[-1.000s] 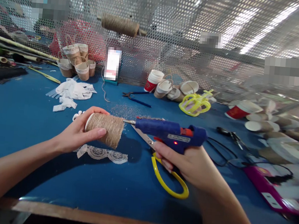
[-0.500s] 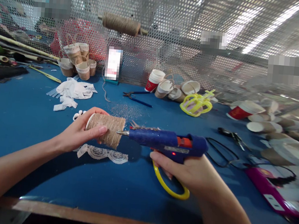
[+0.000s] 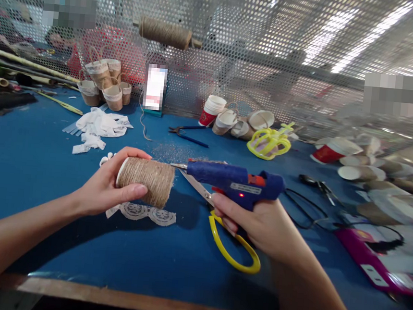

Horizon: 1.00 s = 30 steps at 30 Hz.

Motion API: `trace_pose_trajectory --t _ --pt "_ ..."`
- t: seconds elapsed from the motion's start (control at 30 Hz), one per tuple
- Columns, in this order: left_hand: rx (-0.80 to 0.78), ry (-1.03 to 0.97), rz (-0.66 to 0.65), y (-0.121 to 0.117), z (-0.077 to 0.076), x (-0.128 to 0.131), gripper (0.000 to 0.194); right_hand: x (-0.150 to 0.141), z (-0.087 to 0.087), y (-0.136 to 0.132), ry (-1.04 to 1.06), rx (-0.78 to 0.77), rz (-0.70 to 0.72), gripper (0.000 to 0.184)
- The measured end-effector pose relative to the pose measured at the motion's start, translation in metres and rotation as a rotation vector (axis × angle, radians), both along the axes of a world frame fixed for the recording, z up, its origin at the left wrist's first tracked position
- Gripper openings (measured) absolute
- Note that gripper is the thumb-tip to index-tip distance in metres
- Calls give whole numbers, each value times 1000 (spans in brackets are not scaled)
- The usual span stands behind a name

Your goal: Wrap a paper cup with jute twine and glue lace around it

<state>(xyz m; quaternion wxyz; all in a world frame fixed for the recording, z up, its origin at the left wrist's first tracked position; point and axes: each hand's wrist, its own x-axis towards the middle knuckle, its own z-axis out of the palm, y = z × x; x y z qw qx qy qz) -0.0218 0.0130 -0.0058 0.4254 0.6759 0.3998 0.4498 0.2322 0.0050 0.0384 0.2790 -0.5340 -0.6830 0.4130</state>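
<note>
Twine-wrapped cup (image 3: 153, 181) is held on its side above the worktop (image 3: 139, 260), over the lace strip (image 3: 161, 217), clasped near its white-edged end between left hand's (image 3: 107, 187) fingers and thumb. Glue gun (image 3: 222, 176) is gripped by its handle in right hand (image 3: 251, 219); tip is brought close to the cup's other end, contact unclear. Cup is judged light, rough, hardly slippery, perhaps crushable; best held lightly round the wrapped side, clear of the tip.

A craft workshop, shown by glue gun (image 3: 231, 177) and pliers (image 3: 192, 140).
</note>
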Motion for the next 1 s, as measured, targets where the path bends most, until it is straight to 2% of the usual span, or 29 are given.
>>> trace_pose_trajectory --t 0.3,0.53,1.0 --pt "-34 7 -4 0 0 1 37 -1 2 -4 -35 20 15 35" --pt "-9 60 6 3 -1 -1 39 -1 2 -6 -20 -23 -17 26" --pt "27 52 12 0 0 -1 42 -2 4 -5 39 -41 -34 31"
